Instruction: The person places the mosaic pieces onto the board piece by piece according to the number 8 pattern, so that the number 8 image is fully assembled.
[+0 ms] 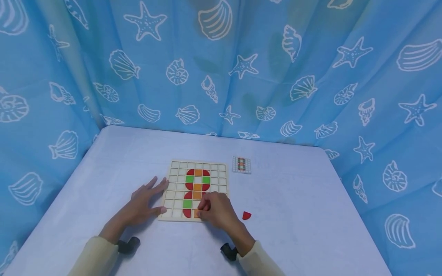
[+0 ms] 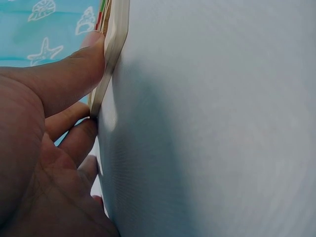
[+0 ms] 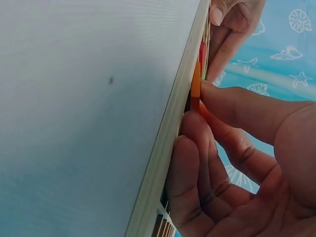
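A pale wooden grid board lies on the table, with red, green and orange tiles set in several of its squares. Along its left edge rests my left hand, fingers spread, with the thumb against the board's side. My right hand is over the lower right part of the board and hides some squares. Between its thumb and fingers it pinches an orange square tile, tilted at the bottom row beside a red quarter-round tile.
One loose red quarter-round tile lies on the white tablecloth, right of my right hand. A small pattern card showing a similar coloured figure lies beyond the board's right corner. Blue shell-print curtains surround the table's back and sides.
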Available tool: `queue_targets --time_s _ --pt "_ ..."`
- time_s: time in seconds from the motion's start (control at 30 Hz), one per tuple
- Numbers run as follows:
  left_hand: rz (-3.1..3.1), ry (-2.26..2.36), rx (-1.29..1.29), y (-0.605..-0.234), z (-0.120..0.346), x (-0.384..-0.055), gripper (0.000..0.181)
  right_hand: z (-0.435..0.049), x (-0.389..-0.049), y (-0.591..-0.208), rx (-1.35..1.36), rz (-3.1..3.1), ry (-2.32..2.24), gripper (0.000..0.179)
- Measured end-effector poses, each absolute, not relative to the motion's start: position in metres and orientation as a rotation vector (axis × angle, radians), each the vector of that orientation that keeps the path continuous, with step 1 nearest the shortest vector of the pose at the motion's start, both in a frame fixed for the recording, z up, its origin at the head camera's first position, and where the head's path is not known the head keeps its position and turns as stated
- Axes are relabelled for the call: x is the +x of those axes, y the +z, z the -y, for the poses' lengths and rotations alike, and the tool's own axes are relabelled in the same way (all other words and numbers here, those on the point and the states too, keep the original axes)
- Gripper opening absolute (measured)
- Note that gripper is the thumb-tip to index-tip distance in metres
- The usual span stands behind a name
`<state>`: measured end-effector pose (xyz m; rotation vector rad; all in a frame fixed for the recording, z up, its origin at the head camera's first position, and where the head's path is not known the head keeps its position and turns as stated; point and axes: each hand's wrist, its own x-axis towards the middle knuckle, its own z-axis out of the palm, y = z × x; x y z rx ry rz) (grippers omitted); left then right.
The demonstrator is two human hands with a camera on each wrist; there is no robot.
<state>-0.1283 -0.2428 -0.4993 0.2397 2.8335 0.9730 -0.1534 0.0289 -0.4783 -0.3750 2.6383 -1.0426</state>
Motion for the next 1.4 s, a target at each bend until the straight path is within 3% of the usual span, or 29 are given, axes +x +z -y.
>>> queue_targets --time_s 0.77,1.0,1.4 --pt "-2.84 1.007 0.292 -0.503 0.245 -0.129 0.091 -0.03 -0.15 -0.483 -0.462 -2.658 -1.086 0.013" --pt "-2.838 1.012 0.296 -0.501 0.245 -0.13 0.091 -0.055 -0.151 -0.481 -0.4 -2.579 -1.224 0.021" --pt "-2.848 0.999 0.29 -0.502 0.244 -0.129 0.093 -0.111 -0.153 -0.481 -0.2 -2.666 -1.273 0.019"
